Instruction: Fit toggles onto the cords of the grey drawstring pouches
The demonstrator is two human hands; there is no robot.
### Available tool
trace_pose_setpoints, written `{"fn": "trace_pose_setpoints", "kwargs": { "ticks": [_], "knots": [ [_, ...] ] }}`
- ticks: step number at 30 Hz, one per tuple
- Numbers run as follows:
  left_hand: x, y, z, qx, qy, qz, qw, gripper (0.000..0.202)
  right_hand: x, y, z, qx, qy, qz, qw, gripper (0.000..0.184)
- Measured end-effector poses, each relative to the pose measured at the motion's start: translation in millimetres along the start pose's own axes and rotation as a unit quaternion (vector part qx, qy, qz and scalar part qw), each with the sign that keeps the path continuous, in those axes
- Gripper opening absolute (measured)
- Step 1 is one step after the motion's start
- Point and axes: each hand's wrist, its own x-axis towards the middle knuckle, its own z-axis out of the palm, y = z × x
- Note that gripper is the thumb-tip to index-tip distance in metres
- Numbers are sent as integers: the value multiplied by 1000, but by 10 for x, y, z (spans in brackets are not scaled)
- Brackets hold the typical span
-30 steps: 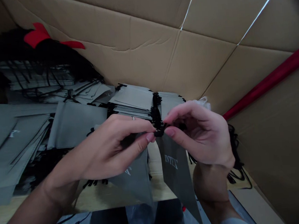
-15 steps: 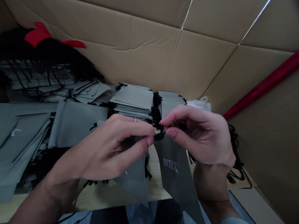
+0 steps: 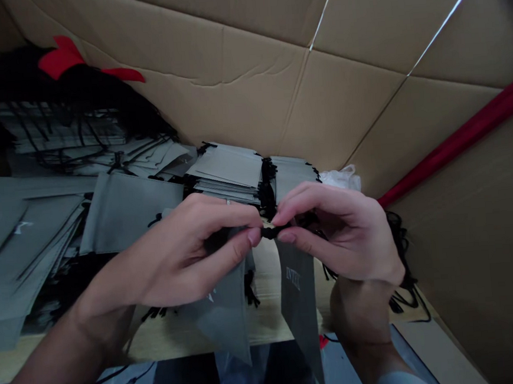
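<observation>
Between my two hands runs a short length of black cord (image 3: 269, 233) with what looks like a knot in it. My left hand (image 3: 190, 250) pinches one side of it between thumb and forefinger. From the right, my right hand (image 3: 344, 232) pinches the other side, its fingertips close to the left ones. Below the right fingers hangs a grey pouch (image 3: 297, 289) with white lettering, seen nearly edge-on. Another grey pouch (image 3: 224, 319) hangs under my left hand, partly hidden by it.
Stacks of grey pouches (image 3: 230, 167) with black cords stand against the cardboard wall (image 3: 241, 104). More pouches (image 3: 137, 207) lie at left, below a black heap with red fabric (image 3: 61, 56). Black cords (image 3: 404, 263) hang at right, near a dark red strip (image 3: 448, 141).
My fingertips have shifted slightly left, and more knotted cord shows between them. The lettered pouch under my right hand has swung round to a narrower view.
</observation>
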Motion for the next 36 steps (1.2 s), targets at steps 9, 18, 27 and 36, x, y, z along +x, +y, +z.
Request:
{"fn": "trace_pose_setpoints", "kwargs": {
  "ticks": [9,18,27,36],
  "knots": [
    [20,-16,7,-3,7,-3,1000,26,21,-24,-9,-20,-13,-4,1000,23],
    [8,-36,24,6,10,-6,1000,27,16,-42,18,-18,-6,9,1000,19],
    [25,4,-3,13,-10,0,1000,26,3,-50,29,-2,2,12,1000,20],
    [22,-1,2,24,-11,3,1000,27,-2,-49,18,-8,2,16,1000,24]
  ]
}}
